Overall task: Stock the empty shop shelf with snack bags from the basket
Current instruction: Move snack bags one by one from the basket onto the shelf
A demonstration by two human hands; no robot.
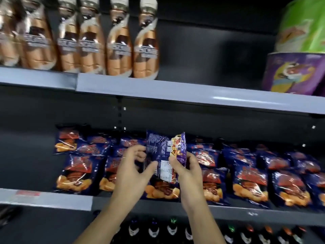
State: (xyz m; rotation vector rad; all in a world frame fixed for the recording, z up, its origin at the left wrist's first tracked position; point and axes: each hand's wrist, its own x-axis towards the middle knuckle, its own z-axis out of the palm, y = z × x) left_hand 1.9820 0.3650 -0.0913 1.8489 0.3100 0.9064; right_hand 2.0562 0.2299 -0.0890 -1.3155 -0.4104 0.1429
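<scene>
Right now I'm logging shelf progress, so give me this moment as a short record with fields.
held item: snack bag, back side facing the camera
left hand: fingers on the bag's left edge
right hand: gripping the bag's right side
middle shelf: rows of matching bags, left end bare
upper shelf: bottles left, tubs right, gap between
basket: not in view

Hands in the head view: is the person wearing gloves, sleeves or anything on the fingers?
No gloves. The left hand and the right hand are bare, and both forearms are uncovered right down to the bottom edge of the picture, so no sleeve shows. A thin band that looks like a ring sits on a finger of the left hand. No watch or bracelet is visible.
</scene>
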